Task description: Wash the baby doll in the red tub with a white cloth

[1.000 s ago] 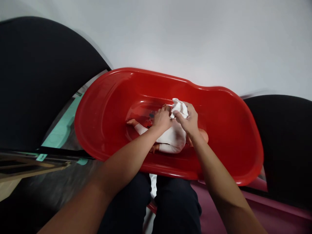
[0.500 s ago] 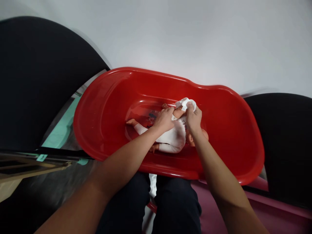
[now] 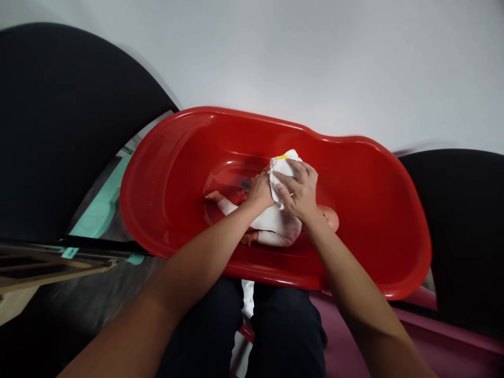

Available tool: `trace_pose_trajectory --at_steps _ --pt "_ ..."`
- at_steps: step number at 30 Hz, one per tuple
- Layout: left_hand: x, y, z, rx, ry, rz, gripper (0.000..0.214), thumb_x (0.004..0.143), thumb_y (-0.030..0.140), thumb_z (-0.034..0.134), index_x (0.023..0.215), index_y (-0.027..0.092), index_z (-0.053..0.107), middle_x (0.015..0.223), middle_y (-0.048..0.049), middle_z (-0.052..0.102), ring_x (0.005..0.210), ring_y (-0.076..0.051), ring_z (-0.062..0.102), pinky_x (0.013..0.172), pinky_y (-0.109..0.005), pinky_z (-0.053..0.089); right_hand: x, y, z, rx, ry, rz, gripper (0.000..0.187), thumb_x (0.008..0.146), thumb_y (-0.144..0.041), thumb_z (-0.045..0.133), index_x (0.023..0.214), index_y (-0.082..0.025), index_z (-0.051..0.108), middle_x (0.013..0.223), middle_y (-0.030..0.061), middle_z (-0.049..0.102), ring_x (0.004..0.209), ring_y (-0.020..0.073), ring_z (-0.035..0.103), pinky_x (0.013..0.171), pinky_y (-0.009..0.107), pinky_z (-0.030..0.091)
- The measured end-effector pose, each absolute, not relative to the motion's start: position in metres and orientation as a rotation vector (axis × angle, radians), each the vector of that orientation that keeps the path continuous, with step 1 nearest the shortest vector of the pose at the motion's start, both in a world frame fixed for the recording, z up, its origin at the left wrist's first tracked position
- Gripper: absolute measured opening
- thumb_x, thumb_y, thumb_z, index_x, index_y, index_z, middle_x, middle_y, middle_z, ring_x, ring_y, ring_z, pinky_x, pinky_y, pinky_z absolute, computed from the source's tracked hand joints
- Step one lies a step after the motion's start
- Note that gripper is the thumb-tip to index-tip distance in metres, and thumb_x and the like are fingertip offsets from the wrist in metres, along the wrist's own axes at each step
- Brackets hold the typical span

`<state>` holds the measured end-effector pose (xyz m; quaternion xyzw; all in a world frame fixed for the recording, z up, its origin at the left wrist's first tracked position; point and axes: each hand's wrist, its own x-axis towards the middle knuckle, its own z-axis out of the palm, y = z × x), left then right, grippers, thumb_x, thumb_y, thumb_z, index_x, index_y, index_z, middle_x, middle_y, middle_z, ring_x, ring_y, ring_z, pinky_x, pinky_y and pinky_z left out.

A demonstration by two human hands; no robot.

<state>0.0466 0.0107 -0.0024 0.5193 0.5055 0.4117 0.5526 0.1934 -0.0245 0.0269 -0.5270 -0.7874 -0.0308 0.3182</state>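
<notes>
A baby doll in a white body suit lies on its side in a red baby bathtub. Its head is to the right, and a bare foot sticks out at the left. My left hand is closed around the doll's upper arm area, its fingertips hidden behind white cloth. A small white garment with a yellow print covers that arm. Over this garment lies my right hand, fingers bent and somewhat apart, gripping the cloth.
Dark chair backs stand on the left and right of the tub. Behind it rises a pale wall. My knees are under its near rim. A wooden frame is at lower left.
My right hand has shifted left and turned palm down, its fingers now spread over the cloth. The garment now covers the bare part of the arm, and its yellow print shows.
</notes>
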Motion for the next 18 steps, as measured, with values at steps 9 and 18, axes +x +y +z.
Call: trace_pose_trajectory --at_steps 9,18 --pt "0.054 0.014 -0.012 1.887 1.275 0.786 0.073 0.071 0.000 0.082 0.140 0.012 0.059 0.159 -0.0257 0.051 0.152 -0.041 0.043 0.130 -0.052 0.029 0.199 -0.019 0.023 -1.567 -1.950 -0.109 0.054 0.101 -0.059 0.060 0.146 -0.029 0.066 0.142 0.0136 0.061 0.129 0.0343 0.055 0.113 0.053 0.044" --pt "0.054 0.011 -0.016 2.159 1.248 0.732 0.050 0.087 0.014 0.075 0.135 0.012 0.062 0.143 -0.0209 0.062 0.146 -0.038 0.049 0.126 -0.052 0.037 0.206 -0.016 0.019 -1.638 -1.929 -0.243 0.042 0.105 -0.057 0.053 0.122 -0.025 0.075 0.105 0.0106 0.069 0.101 0.0277 0.060 0.097 0.046 0.042"
